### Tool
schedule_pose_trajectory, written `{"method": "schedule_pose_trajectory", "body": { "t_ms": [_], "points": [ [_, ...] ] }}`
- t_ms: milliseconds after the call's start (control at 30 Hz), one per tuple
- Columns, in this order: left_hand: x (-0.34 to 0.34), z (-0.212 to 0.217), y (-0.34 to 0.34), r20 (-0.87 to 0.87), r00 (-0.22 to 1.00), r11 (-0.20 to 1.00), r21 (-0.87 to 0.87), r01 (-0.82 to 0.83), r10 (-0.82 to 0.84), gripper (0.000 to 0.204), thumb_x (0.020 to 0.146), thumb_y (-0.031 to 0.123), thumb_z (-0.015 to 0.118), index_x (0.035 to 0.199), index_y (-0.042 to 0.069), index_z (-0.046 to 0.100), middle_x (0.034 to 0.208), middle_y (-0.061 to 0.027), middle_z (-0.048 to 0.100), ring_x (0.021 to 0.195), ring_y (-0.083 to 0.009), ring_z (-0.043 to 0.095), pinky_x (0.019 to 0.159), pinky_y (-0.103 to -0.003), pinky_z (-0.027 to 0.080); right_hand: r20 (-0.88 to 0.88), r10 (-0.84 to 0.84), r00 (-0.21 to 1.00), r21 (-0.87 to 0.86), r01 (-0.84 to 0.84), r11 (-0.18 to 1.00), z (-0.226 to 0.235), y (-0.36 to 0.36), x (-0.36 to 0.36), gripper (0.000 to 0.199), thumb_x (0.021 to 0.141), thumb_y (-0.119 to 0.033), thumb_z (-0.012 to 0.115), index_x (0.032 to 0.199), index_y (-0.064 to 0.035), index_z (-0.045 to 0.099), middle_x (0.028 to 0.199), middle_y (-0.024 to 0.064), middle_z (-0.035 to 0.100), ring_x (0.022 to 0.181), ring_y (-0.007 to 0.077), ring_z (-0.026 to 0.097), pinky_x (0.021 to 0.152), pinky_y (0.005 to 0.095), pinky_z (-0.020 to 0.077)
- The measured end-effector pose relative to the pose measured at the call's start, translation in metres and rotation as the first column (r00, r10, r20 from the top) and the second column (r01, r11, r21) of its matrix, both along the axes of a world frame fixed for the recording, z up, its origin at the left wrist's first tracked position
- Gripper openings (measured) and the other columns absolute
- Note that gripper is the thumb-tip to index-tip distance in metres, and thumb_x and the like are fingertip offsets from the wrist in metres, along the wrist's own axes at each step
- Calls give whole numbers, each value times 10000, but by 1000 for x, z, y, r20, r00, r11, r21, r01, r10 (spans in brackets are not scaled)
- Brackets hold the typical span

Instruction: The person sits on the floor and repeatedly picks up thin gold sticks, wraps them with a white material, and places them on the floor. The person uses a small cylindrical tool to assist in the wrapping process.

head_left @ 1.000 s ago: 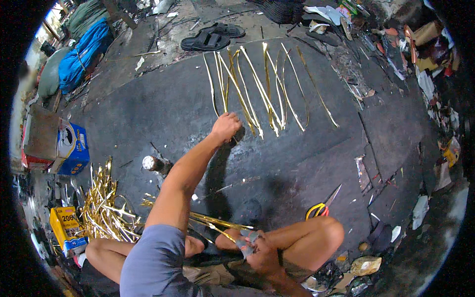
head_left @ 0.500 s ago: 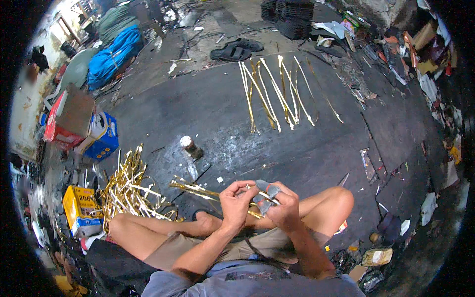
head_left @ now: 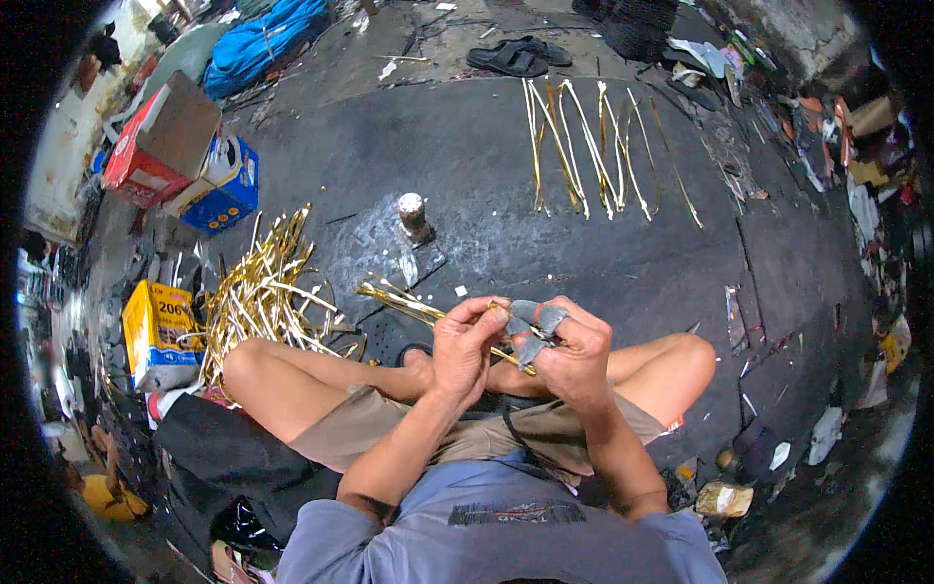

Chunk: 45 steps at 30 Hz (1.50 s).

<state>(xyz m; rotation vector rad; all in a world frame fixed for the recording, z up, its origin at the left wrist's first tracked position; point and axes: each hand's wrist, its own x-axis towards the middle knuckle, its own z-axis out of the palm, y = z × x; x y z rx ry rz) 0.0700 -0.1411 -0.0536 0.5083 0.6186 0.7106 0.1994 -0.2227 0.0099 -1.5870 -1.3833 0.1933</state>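
Observation:
My left hand (head_left: 465,346) is closed in a pinch, the thumb and forefinger on the end of a thin gold strip (head_left: 500,308). Close beside it, my right hand (head_left: 576,362) is curled, with grey cloth wraps (head_left: 530,343) and reddish bands around its fingers. What lies inside the right hand's grip is mostly hidden by the fingers and cloth. A small bundle of gold and white strips (head_left: 397,300) passes beneath my hands, toward my crossed legs. To the left, a big loose pile of similar strips (head_left: 261,297) lies by my knee.
Several strips (head_left: 603,156) lie in a row on the dark mat (head_left: 370,136), near black sandals (head_left: 518,55). A whitish-topped cylinder (head_left: 414,219) stands ahead. Left are a red box (head_left: 156,146), a blue box (head_left: 226,190) and a yellow box (head_left: 161,321). Scraps (head_left: 827,433) litter the right.
The view has tilted, so the floor things sit higher and farther right. My hands stay close together; the pale strip that showed between them is now mostly out of sight.

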Motion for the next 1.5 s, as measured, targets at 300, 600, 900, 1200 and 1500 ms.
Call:
{"method": "schedule_pose_trajectory", "body": {
  "t_ms": [300, 600, 900, 1200, 1500],
  "points": [
    [-23, 23, 26, 76, 994, 995, 67, -80, 75, 60, 888, 22, 733, 934, 13, 696, 853, -50, 692, 748, -122, 651, 694, -266, 549, 49, 41, 998, 19, -42, 999, 3, 6, -17, 224, 637, -108, 836, 764, -36, 666, 715, 90, 618, 570, 244, 611, 494, 360, 492],
    [-66, -6, 151, -78, 901, 901, 123, -416, 427, 91, 916, 112, 697, 885, 32, 668, 771, -41, 638, 680, -115, 578, 621, -231, 458, -7, 61, 998, -117, -61, 991, -23, -31, -20, 251, 653, -149, 861, 807, -39, 697, 707, 86, 639, 581, 224, 623, 521, 338, 494],
    [-108, -132, 250, -432, 700, 777, 4, -629, 569, 171, 854, 112, 787, 765, 60, 651, 689, -36, 624, 532, -103, 540, 434, -221, 388, -104, -29, 994, -305, -4, 952, -39, -92, -17, 145, 665, -53, 797, 752, -7, 690, 636, 104, 615, 568, 242, 609, 532, 354, 459],
    [-143, -211, 265, -658, 539, 803, 173, -571, 525, 277, 922, 325, 704, 845, 72, 619, 721, -42, 544, 603, -181, 527, 531, -339, 411, -167, 3, 986, -499, -87, 862, -78, -124, 0, 146, 733, -72, 732, 839, -14, 649, 759, 166, 632, 675, 361, 635, 604, 433, 500],
    [101, -179, 122, -507, 621, 209, 846, 490, 598, 299, 760, 97, 766, 1040, 52, 670, 1031, -131, 617, 1042, -337, 583, 915, -424, 466, 63, 69, 996, -545, -24, 838, -127, -86, 27, 149, 832, -86, 679, 940, 2, 624, 897, 181, 623, 774, 402, 628, 663, 473, 520]
  ]
}}
